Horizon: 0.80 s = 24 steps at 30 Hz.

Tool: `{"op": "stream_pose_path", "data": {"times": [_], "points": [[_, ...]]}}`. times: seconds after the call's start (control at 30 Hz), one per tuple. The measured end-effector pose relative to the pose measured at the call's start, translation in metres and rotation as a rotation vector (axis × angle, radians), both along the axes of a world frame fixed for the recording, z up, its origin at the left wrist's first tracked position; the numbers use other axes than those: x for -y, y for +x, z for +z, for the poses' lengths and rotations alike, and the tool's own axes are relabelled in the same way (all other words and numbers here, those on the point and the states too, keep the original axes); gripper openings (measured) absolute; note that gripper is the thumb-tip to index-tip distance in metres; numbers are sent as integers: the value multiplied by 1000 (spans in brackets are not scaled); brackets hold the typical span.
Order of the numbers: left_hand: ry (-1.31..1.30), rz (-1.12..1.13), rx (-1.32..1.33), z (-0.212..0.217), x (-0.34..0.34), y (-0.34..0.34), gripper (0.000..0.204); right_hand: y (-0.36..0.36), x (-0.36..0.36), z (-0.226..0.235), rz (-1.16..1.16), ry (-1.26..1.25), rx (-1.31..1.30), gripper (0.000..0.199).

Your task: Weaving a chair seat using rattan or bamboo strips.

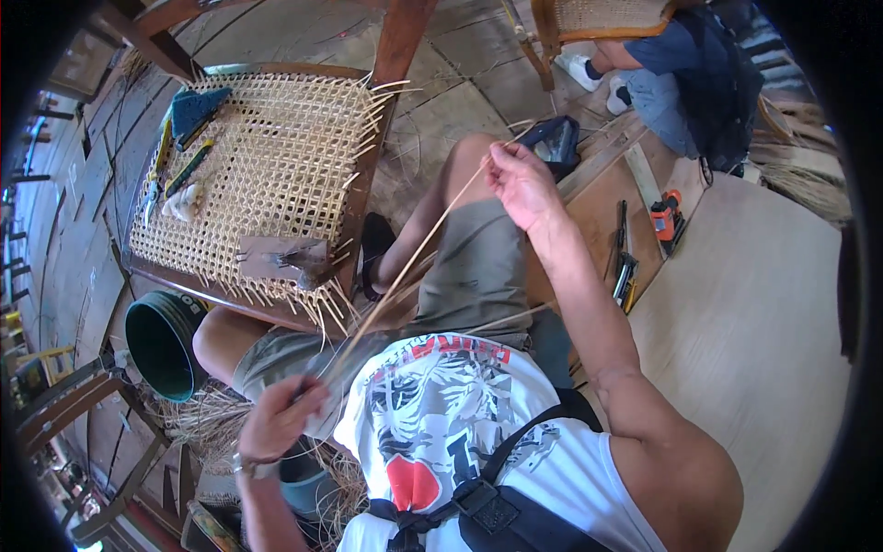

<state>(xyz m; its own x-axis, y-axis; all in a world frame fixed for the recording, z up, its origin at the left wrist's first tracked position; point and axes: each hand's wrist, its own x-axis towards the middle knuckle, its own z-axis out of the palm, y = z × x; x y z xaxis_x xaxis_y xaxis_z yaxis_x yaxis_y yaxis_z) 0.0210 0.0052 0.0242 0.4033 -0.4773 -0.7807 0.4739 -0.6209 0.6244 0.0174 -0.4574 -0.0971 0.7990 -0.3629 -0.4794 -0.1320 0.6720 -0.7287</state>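
Observation:
A thin pale cane strand (pixel 418 250) runs taut across my lap between both hands. My right hand (pixel 521 181) is raised above my knee and pinches the strand's upper end. My left hand (pixel 279 416) is low by my left hip, closed around the strand's lower end. In front of me stands a wooden chair seat (pixel 354 198) with an open woven cane mesh (pixel 276 156), loose strand ends sticking out of its near and right edges.
Blue and yellow-handled tools (pixel 189 138) and a small wooden block (pixel 276 258) lie on the mesh. A dark green bucket (pixel 161 345) stands at left, loose cane below it. Another seated person (pixel 685 74) works at upper right. An orange tool (pixel 664 216) lies on boards.

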Motion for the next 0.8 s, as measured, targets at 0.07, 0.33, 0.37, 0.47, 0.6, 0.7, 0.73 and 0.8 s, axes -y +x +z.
{"op": "stream_pose_path", "data": {"times": [0.07,0.33,0.37,0.47,0.6,0.7,0.73,0.8], "points": [[236,65,1,12,-46,0,17,4,13,-13,-86,-49,56,11],[258,71,395,37,-72,3,19,0,58,18,106,-1504,-475,38],[176,57,453,38,-60,4,18,6,41,35,48,-1886,-420,42],[89,-214,611,36,-11,11,15,-3,-34,109,207,-1394,26,37],[-206,-129,688,29,50,20,14,-17,-145,145,954,-1042,392,30],[-133,-188,667,28,47,33,15,-10,-144,127,1256,-928,297,22],[-105,-108,635,28,36,37,18,-9,-132,117,1456,-891,246,19],[86,-114,456,32,-5,57,19,-19,-104,105,1284,-695,-6,14]]}}
